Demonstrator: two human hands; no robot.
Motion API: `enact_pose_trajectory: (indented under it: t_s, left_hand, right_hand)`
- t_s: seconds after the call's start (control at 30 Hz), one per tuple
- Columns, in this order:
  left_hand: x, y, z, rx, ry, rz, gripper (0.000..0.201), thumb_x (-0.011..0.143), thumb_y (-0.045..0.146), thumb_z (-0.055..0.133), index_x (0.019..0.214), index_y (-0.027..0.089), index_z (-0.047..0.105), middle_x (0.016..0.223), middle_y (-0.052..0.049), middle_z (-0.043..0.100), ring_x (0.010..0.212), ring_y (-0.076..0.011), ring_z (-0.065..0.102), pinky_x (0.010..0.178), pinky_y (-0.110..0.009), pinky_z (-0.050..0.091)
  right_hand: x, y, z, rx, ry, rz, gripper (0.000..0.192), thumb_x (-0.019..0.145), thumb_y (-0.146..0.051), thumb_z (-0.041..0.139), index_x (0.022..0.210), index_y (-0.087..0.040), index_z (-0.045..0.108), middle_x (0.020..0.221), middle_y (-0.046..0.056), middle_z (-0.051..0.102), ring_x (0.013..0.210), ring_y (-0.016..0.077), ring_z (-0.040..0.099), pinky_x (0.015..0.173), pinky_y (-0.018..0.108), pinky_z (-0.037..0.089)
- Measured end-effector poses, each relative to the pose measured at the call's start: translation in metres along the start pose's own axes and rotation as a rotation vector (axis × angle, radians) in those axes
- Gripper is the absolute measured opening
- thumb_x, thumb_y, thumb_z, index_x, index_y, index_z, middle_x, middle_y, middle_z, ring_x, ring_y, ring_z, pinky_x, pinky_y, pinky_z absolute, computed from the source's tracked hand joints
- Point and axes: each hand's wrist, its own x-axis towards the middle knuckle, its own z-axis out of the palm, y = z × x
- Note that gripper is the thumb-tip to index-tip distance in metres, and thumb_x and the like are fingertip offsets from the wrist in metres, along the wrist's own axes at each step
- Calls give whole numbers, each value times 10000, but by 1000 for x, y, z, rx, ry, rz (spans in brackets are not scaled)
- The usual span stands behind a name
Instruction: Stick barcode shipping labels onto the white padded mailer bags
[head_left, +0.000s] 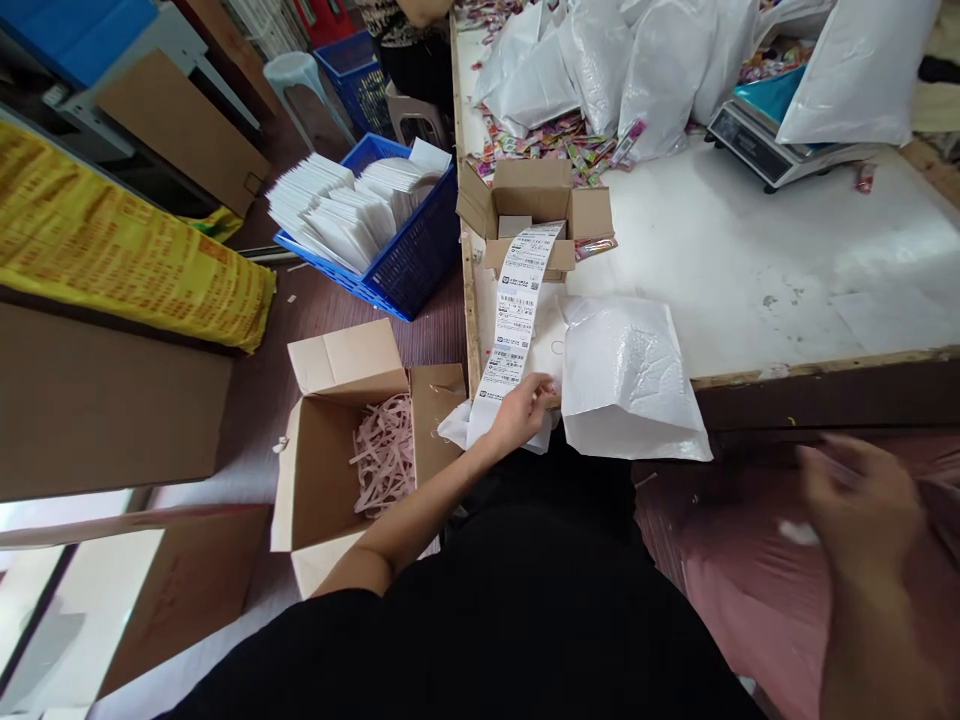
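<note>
White-topped packing table (787, 270) across the upper right, with at least five stuffed white poly bags (600, 60) heaped at its far edge over a scatter of small coloured sachets (547, 135); one weighing scale (757, 140) half buried under another bag. On the floor to the left, one open cardboard carton (330, 470) holding pinkish paper strips (384, 455), and beyond it one blue plastic crate (405, 255) packed with white envelopes (330, 205). At the table's near edge, one white bubble mailer (626, 380), lying flat and overhanging the rim. Just left of it, one strip of printed shipping labels (517, 310), fed out of one small open cardboard box (534, 215), long axis running from that box down toward the body. Left hand (521, 410) at the strip's lower end, fingers curled and pinching it, mailer just to the right of those fingers, nearly touching. Right hand (862, 510) well apart, low over a pink plastic sheet (727, 570), blurred; fingers seemingly half bent, something small and white by them, grip impossible to tell. Left hand clearly the nearer of the two to both strip and mailer.
</note>
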Motion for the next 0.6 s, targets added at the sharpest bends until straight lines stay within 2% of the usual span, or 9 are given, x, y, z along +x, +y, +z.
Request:
enact_pose_trajectory:
  t_s: [0.07,0.1,0.17,0.23,0.27,0.33,0.4,0.47,0.6]
  left_hand:
    - [8,4,-7,174,-114,213,407,890,146,483,1265,240,609,1369,-106,604,1325,-239,521,1099,-432,403]
    - [12,5,-10,220,-213,300,436,878,132,497,1276,263,617,1415,-88,579,1401,-236,452,1147,-446,349]
    - [17,3,-12,218,-374,390,363,874,156,537,1182,286,680,1353,-70,633,1403,-226,459,1164,-440,323]
    - [17,-3,-9,130,-374,360,214,886,216,559,1014,260,725,1174,-77,712,1260,-223,582,1097,-396,392]
    - [16,-7,-5,79,-302,301,174,900,255,550,914,235,722,1053,-80,729,1136,-221,639,1021,-369,441]
    - [14,-15,4,-9,-88,114,302,933,348,503,713,196,642,786,-53,675,844,-197,653,809,-314,482]
    - [14,-19,13,-59,81,-95,426,941,421,475,581,194,498,597,0,525,637,-155,549,646,-275,420]
    - [17,-19,20,-67,139,-234,414,909,405,520,562,198,429,559,27,454,593,-132,490,610,-258,375]
    - [28,-14,24,-39,163,-332,137,802,284,658,822,182,568,793,-1,621,726,-141,571,682,-255,412]
  right_hand:
    - [10,-7,38,-31,-147,-244,430,907,-403,566,1288,-211,618,1339,187,607,1218,339,550,1014,530,392]
    - [14,-10,55,-30,-249,-371,433,896,-360,552,1296,-207,617,1375,174,594,1194,324,557,999,511,391]
    - [19,-16,81,4,-407,-529,356,891,-304,528,1206,-227,674,1340,130,634,1087,274,581,937,445,399]
    - [19,-20,95,82,-420,-533,258,902,-358,531,965,-215,736,1089,107,735,903,233,589,839,382,394]
    - [18,-22,98,127,-367,-473,304,902,-428,536,842,-200,728,912,95,739,801,215,570,779,356,385]
    - [14,-27,103,203,-214,-249,470,870,-590,538,679,-182,671,616,42,611,635,174,473,665,316,345]
    - [10,-33,107,260,-152,3,555,829,-681,537,617,-176,628,505,-9,451,566,140,369,586,294,294]
    - [8,-37,112,322,-208,222,562,763,-711,595,605,-172,608,492,-32,394,550,120,340,546,283,273]
    - [7,-33,121,590,-462,651,573,537,-687,783,690,-157,630,546,-10,513,511,118,416,464,267,304]
